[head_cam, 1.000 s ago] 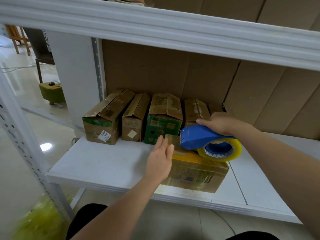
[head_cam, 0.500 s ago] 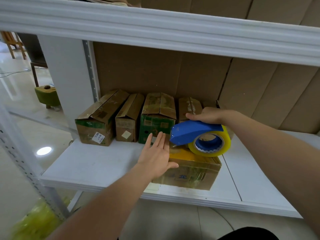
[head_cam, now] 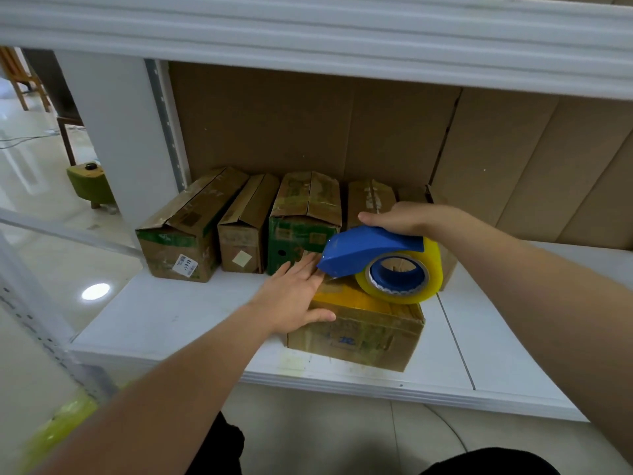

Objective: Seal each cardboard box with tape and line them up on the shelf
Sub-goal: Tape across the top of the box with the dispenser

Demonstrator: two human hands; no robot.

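A person is kneeling or crouching before a white metal shelf (head_cam: 191, 313) backed with brown cardboard sheets. A low brown cardboard box with yellow tape across its top (head_cam: 363, 330) is sitting near the front edge of the shelf, apart from the others. The left hand (head_cam: 291, 296) is lying flat on the box's left top corner, its fingers straight and together, pointing toward the back, with the thumb stretched out along the box's front upper edge; this grip is spread and pressing, not pinching anything. The right hand (head_cam: 397, 219) is reaching in from the right and curling over the top of a blue plastic tape dispenser (head_cam: 363, 250), its grip wrapped on the dispenser's handle. A roll of yellowish clear tape (head_cam: 400, 275) is mounted in the dispenser, resting against the top of the box, and the dispenser's pointed front end is sitting just beside the left fingertips.

Behind, against the cardboard backing, four boxes are standing side by side in a row: a brown and green box with a white label (head_cam: 185, 234) at the left, a narrow brown box with a pale square sticker (head_cam: 245, 231), a green-fronted box (head_cam: 301, 224), and a brown box (head_cam: 370, 200) partly hidden by the right hand. A small green stool (head_cam: 90, 181) is standing on the glossy floor to the left.
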